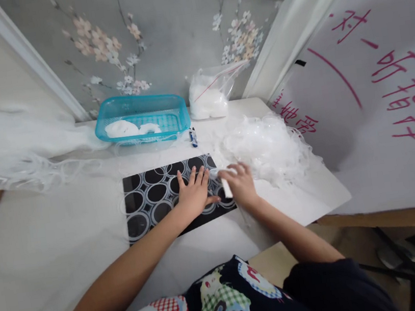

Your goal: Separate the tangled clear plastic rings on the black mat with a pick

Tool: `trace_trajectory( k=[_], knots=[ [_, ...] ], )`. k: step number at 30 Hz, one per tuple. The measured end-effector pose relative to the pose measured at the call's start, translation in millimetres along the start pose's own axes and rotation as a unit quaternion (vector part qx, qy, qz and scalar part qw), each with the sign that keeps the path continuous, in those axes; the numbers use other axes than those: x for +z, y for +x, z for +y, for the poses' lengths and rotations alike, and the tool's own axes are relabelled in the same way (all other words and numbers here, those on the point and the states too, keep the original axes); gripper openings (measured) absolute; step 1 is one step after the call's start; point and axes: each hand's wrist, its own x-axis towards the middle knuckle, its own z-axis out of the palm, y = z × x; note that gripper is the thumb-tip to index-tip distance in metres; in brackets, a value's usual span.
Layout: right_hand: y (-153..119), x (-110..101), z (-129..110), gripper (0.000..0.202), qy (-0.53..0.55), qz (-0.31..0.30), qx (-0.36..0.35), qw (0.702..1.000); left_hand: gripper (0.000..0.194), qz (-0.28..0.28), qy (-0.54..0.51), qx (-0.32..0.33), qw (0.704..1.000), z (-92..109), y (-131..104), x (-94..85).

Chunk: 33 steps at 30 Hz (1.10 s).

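A black sheet patterned with grey-white rings (135, 201) lies on the white table. My left hand (193, 193) presses flat on its right half, fingers spread and nothing held. At the sheet's right edge, my right hand (243, 184) is closed around a small white flat-sided piece (227, 189); its exact kind I cannot make out. Some whitish, clear material (213, 173) shows between the two hands. Just beyond my right hand sits a heap of thin translucent white loops (268, 144).
Toward the wall stands a blue plastic basket (138, 99) with white pieces inside. Beside it are a clear zip bag of white material (207, 99) and a small blue-and-white object (193, 138). White stringy bundles (17, 146) lie at left. A whiteboard with red writing (378, 162) borders the right.
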Motion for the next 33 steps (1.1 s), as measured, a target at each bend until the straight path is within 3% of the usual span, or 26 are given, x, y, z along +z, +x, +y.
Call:
trace_trajectory(
  k=[2, 4, 6, 8, 10, 14, 15, 19, 23, 33],
  knots=[
    [23, -18, 38, 0.025, -0.027, 0.110, 0.081, 0.990, 0.085, -0.009, -0.005, -0.001, 1.000, 0, 0, -0.5],
    [42, -36, 75, 0.031, -0.055, 0.252, 0.200, 0.945, 0.087, -0.013, -0.006, -0.001, 1.000, 0, 0, -2.3],
    [52, -49, 101, 0.034, -0.049, 0.267, 0.225, 0.936, 0.087, -0.014, -0.006, 0.001, 1.000, 0, -1, -4.8],
    [50, -54, 108, 0.032, -0.034, 0.216, 0.215, 0.952, 0.084, -0.016, -0.005, 0.004, 1.000, 0, -2, -7.0],
    [39, -53, 97, 0.029, -0.025, 0.188, 0.204, 0.960, 0.082, -0.016, 0.000, 0.006, 1.000, 0, -2, -8.0],
    [10, -41, 40, 0.027, 0.067, 0.293, 0.197, 0.933, 0.080, -0.009, 0.007, 0.009, 1.000, 0, -1, -7.1],
    [3, -36, 23, 0.026, 0.127, 0.282, 0.200, 0.930, 0.081, -0.009, 0.008, 0.010, 1.000, 0, -1, -6.8],
    [-13, -8, -25, 0.025, 0.322, 0.099, 0.234, 0.912, 0.081, -0.010, 0.019, 0.014, 1.000, 0, 0, -6.6],
    [-18, 12, -34, 0.028, 0.346, 0.053, 0.278, 0.895, 0.081, -0.008, 0.028, 0.014, 0.999, -1, 1, -5.2],
    [-20, 14, -33, 0.031, 0.324, 0.051, 0.284, 0.901, 0.082, 0.007, 0.024, 0.015, 1.000, -2, 0, -3.2]
  ],
)
